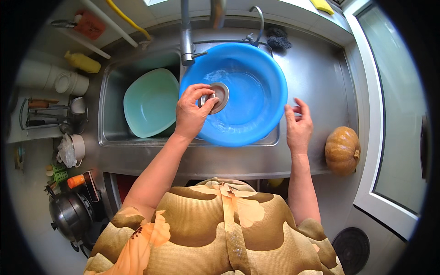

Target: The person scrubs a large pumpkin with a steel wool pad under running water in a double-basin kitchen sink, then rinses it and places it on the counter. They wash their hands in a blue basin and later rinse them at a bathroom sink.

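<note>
My left hand (pixel 194 111) grips a small round metal sink strainer or lid (pixel 221 98) between thumb and fingers. It is held over the left side of a large blue plastic basin (pixel 240 99). Wet, shiny patches show inside the basin, which covers most of the right sink bowl. Just off the basin's right rim is my right hand (pixel 299 127), holding nothing, its fingers loosely curled and apart from the thumb. Whether the thumb touches the rim I cannot tell. In the left bowl of the steel sink (pixel 115 132) a pale green plastic basin (pixel 149 103) leans at a tilt.
A metal faucet (pixel 187 44) overhangs the blue basin's back left rim. Behind it are a thin curved tap (pixel 261 20) and a dark scouring pad (pixel 277 38). A pumpkin (pixel 343 149) sits on the counter at right, near a white-framed door (pixel 369 137). Left stands a dark pot (pixel 68 215).
</note>
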{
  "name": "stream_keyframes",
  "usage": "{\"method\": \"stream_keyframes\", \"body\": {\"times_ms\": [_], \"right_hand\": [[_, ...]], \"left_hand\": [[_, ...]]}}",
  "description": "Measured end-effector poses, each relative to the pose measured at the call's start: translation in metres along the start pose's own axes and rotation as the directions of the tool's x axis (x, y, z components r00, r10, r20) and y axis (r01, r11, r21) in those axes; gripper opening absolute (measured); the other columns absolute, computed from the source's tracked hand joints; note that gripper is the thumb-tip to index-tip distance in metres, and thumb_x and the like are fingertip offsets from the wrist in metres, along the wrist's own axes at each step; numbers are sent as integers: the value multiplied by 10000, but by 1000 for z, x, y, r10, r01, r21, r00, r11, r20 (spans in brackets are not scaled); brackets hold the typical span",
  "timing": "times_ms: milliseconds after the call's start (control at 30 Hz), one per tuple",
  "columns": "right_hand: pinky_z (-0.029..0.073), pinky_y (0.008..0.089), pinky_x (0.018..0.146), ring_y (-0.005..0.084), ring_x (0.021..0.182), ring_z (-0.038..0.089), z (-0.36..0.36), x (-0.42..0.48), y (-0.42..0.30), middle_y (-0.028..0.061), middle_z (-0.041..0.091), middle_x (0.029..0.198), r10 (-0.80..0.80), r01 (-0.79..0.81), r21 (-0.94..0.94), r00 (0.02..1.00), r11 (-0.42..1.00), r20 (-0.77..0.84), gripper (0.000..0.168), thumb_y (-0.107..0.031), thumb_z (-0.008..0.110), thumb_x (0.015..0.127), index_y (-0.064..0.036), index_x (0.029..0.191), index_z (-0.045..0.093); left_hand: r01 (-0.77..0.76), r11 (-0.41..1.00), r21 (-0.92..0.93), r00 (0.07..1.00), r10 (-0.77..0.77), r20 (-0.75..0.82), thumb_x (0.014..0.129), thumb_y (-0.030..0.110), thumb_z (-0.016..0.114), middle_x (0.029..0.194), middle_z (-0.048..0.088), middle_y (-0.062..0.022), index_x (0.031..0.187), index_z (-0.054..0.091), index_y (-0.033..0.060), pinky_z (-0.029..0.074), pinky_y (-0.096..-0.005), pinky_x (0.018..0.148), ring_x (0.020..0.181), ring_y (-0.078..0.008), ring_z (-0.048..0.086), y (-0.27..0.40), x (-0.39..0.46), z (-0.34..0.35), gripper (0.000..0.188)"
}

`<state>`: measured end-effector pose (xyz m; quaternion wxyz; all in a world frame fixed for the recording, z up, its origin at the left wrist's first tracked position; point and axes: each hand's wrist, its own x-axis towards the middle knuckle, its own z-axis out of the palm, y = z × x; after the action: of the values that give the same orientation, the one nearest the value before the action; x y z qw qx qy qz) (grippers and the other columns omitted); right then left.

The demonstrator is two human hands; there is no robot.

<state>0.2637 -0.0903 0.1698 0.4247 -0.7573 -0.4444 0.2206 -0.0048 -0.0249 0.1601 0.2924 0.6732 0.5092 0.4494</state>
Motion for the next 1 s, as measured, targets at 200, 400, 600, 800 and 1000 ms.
{"method": "stream_keyframes", "body": {"times_ms": [200, 400, 600, 800, 1000], "right_hand": [[445, 218, 562, 93, 708, 585, 20, -12, -46, 35, 648, 898, 154, -391, 395, 845, 832, 511, 419, -330, 662, 857, -28, 1139, 594], [424, 172, 501, 62, 625, 560, 4, -8, -24, 15, 624, 794, 169, -472, 572, 849, 671, 501, 227, -192, 633, 863, -35, 1020, 587], [435, 179, 447, 71, 544, 551, -41, -4, 10, -2, 578, 709, 322, -465, 682, 885, 564, 337, 159, -138, 607, 862, -51, 988, 563], [432, 204, 500, 74, 600, 540, -68, -10, 54, -16, 572, 743, 499, -521, 739, 817, 427, 287, 112, -127, 579, 868, -72, 964, 564], [437, 200, 489, 83, 598, 546, -51, -20, 54, -15, 567, 735, 531, -559, 687, 796, 463, 290, 65, -125, 582, 870, -91, 921, 559]], "left_hand": [[-149, 989, 15, 979, 145, 145, 715, 80, 743, 1022, 626, -84, 886, 682, 52, 488, -322, 823, 959, -222, 595, 39, 6, 34, 183], [-316, 949, -9, 927, 311, 211, 693, 119, 772, 1049, 624, -81, 976, 664, 71, 474, -358, 849, 979, -243, 583, 62, 11, 64, 307], [241, 969, -57, 970, -238, 47, 761, 197, 763, 848, 575, -39, 963, 577, 38, 461, -267, 708, 790, -128, 541, -8, -17, 18, 318], [693, 720, 38, 718, -694, 52, 815, 228, 710, 819, 588, -56, 1039, 513, 11, 489, -234, 529, 679, -119, 586, -73, -78, -42, 369], [881, 360, -306, 429, -881, 199, 812, 250, 716, 844, 591, -82, 997, 512, 0, 521, -264, 550, 720, -150, 602, -55, -61, -29, 372]]}}
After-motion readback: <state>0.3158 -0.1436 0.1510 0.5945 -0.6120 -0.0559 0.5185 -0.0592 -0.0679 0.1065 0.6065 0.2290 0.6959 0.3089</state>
